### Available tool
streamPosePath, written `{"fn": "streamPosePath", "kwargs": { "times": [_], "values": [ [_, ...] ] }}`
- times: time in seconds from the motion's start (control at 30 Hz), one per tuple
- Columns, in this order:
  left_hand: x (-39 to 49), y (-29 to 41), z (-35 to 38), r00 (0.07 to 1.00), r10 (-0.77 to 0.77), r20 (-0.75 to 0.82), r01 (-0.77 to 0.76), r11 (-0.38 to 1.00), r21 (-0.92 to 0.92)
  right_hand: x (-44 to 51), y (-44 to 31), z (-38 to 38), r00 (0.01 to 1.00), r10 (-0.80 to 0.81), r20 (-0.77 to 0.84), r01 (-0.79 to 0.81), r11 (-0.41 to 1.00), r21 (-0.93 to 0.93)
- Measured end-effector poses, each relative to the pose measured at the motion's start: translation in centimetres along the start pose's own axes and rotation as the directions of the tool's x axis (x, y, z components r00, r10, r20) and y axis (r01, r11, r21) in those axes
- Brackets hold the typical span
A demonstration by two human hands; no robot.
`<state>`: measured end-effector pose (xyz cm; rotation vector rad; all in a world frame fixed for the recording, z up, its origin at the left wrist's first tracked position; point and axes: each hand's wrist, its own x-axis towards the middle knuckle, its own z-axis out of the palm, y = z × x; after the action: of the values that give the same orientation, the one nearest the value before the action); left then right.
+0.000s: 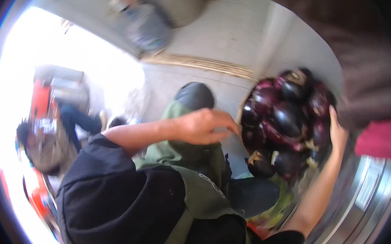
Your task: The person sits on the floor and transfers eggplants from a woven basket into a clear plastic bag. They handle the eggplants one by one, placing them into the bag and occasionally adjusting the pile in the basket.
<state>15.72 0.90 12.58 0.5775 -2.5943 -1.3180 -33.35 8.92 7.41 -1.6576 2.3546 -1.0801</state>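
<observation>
A round basket (241, 115) heaped with glossy dark purple eggplants (289, 119) stands ahead of me to the right. My right hand (338, 133) grips its far right side, with the thumb up against the eggplants; the rim there is hidden. Bent at the wrist, my left hand (206, 126) reaches across my knee towards the basket's left rim. Its fingers and thumb are apart with nothing visible between them, and the fingertips are at or very near the rim. Below the heap, two eggplants with pale stems (261, 163) sit close to my dark trouser knee (254, 194).
Green leafy produce (277, 205) in clear plastic lies beside my right leg. A person in brown (361, 54) stands close at the upper right. Another person (48, 144) is at the bright opening on the left. A large plastic bottle (149, 30) stands by the far wall.
</observation>
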Motion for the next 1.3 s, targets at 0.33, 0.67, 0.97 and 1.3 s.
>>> {"fn": "streamPosePath", "kwargs": {
  "times": [0.33,0.67,0.97,1.3],
  "values": [
    [-42.3,-3.4,-9.8,-0.086,-0.612,-0.786,0.993,-0.114,-0.02,-2.9,-9.7,-3.4,0.9,-0.16,0.406,0.085,0.977,0.197],
    [-50.7,-13.1,4.1,-0.309,-0.843,-0.44,0.935,-0.354,0.021,-7.8,-21.2,7.6,0.731,-0.37,0.573,0.128,0.899,0.418],
    [-51.6,-22.1,1.6,-0.54,-0.837,-0.089,0.541,-0.264,-0.799,-7.8,-25.6,14.5,0.641,-0.367,0.674,-0.02,0.87,0.492],
    [-44.8,-20.9,2.6,-0.37,-0.847,-0.382,0.655,0.054,-0.754,-7.9,-24.1,17.5,0.576,-0.279,0.769,-0.273,0.82,0.502]
  ]
}}
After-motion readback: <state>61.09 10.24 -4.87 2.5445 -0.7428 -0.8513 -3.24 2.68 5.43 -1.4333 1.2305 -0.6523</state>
